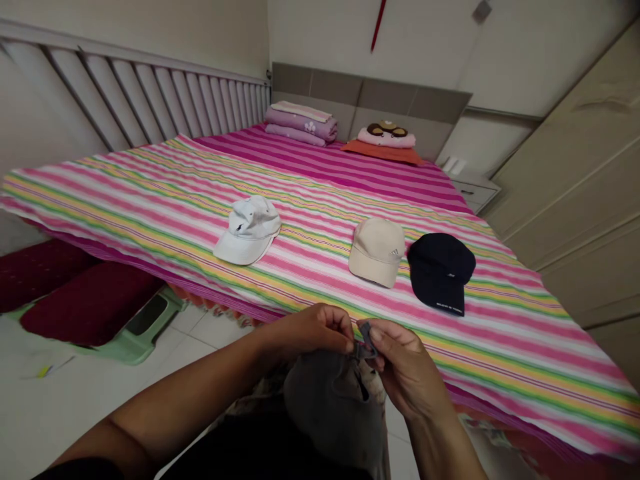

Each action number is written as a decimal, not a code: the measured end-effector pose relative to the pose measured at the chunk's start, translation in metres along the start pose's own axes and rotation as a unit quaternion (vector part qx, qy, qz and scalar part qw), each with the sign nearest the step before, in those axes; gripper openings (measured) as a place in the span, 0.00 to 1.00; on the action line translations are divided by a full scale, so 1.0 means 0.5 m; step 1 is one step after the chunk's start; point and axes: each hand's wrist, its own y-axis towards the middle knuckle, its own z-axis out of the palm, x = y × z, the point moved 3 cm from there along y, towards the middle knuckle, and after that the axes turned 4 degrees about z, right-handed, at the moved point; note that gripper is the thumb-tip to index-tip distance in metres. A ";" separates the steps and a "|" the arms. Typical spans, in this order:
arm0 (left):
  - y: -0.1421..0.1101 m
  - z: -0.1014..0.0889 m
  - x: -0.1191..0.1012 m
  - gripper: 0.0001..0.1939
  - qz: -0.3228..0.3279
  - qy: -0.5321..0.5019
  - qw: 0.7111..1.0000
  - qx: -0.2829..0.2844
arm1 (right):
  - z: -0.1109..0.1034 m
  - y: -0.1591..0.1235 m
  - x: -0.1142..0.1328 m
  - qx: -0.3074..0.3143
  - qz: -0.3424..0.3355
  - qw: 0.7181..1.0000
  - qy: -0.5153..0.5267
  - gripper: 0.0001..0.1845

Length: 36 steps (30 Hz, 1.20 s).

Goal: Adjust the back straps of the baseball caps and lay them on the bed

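A dark grey cap [320,393] hangs in front of my body, over the near edge of the bed. My left hand [325,330] pinches the cap's edge close to its back strap. Between the thumb and fingers of my right hand [400,353] is the end of that grey strap [369,339]. On the striped sheet beyond my hands lie a white cap [253,227], a beige cap [379,250] and a dark navy cap [443,267]. The beige and navy caps sit close together; the white one is farther left.
The bed's striped sheet [310,200] spreads out before me. Folded purple bedding [300,123] and a pink pillow [387,138] rest by the headboard [335,87]. A green stool [145,327] with a dark red cover stands at left; a wardrobe [575,167] is at right.
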 end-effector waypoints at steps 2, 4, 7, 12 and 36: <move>-0.001 -0.003 0.003 0.10 0.006 -0.001 1.000 -0.006 | -0.005 0.001 -0.001 -0.019 0.012 1.000 0.018 0.11; -0.001 -0.004 0.006 0.10 0.012 0.004 1.000 0.005 | -0.006 0.002 0.000 -0.016 0.019 0.999 0.026 0.12; -0.001 -0.002 0.008 0.10 0.022 0.013 0.999 0.023 | -0.007 0.000 0.002 0.006 0.028 0.999 0.019 0.13; -0.003 0.003 0.005 0.10 0.045 0.007 0.999 0.015 | -0.005 -0.005 0.008 0.056 0.027 0.998 -0.024 0.10; 0.003 0.005 0.006 0.06 0.020 0.012 0.999 0.031 | -0.009 0.007 0.007 0.113 0.006 0.978 -0.176 0.05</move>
